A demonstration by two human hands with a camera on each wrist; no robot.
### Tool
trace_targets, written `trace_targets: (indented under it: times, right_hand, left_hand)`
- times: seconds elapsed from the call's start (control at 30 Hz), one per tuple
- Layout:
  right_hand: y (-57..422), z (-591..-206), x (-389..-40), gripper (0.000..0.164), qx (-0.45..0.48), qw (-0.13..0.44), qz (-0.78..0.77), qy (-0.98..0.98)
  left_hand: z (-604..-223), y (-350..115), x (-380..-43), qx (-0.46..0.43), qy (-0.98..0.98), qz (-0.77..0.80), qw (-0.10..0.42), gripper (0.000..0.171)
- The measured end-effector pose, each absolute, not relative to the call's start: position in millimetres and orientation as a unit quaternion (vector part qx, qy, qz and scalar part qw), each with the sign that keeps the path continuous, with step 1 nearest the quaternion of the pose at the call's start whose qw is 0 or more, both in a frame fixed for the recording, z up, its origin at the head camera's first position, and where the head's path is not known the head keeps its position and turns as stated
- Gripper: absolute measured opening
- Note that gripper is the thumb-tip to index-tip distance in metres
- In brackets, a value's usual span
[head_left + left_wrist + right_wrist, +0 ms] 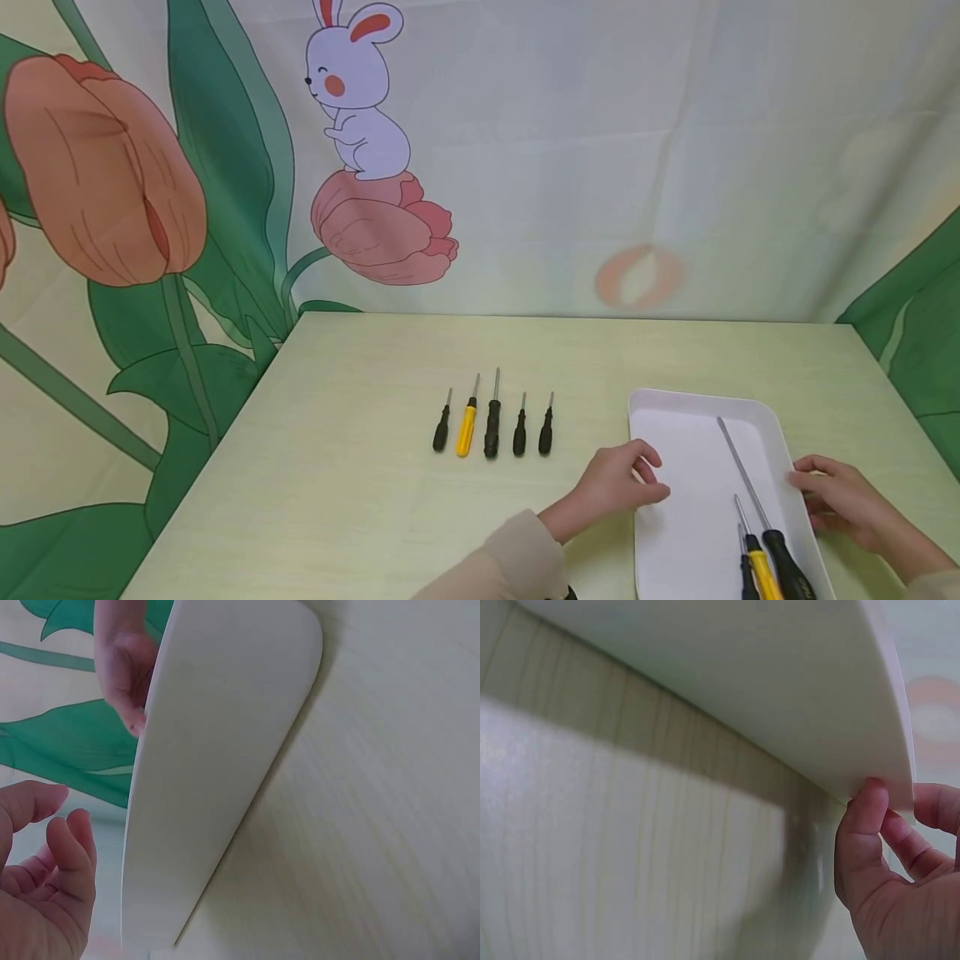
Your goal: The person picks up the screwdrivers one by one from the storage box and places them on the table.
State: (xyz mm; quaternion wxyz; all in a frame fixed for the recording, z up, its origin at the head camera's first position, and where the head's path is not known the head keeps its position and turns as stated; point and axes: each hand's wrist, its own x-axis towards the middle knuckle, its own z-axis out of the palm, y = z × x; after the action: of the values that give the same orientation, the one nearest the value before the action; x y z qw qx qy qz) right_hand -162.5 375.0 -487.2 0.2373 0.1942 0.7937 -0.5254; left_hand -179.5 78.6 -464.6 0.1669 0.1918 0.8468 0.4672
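A white tray (686, 475) lies at the right of the table. My right hand (851, 504) pinches its right rim; in the right wrist view one fingertip lies against the tray's outer wall (780, 682) and another finger is past the rim. My left hand (618, 483) hovers at the left rim, fingers loosely bent and holding nothing; the left wrist view shows it apart from the tray wall (217, 750). Inside the tray are a long black screwdriver (787, 567), a yellow screwdriver (761, 567) and a small black screwdriver (747, 575), their handles partly cut off by the frame.
Left of the tray, several screwdrivers stand in a row, tips pointing away: a small black one (441, 433), a yellow one (467, 429), a larger black one (492, 429) and more small black ones. Behind the table (337, 467) hangs a printed cloth (562, 150).
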Motion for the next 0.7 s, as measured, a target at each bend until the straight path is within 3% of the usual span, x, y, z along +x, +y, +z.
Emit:
trace_targets:
  times: [0.23, 0.7]
  right_hand:
    - [375, -488, -163, 0.037, 0.197, 0.238, -0.523, 0.794]
    - [376, -489, -164, 0.040, 0.199, 0.243, -0.519, 0.795]
  left_hand:
    - [-463, 92, -166, 0.206, 0.847, 0.452, 0.188, 0.022]
    - [-465, 113, -150, 0.256, 0.869, 0.385, 0.176, 0.023]
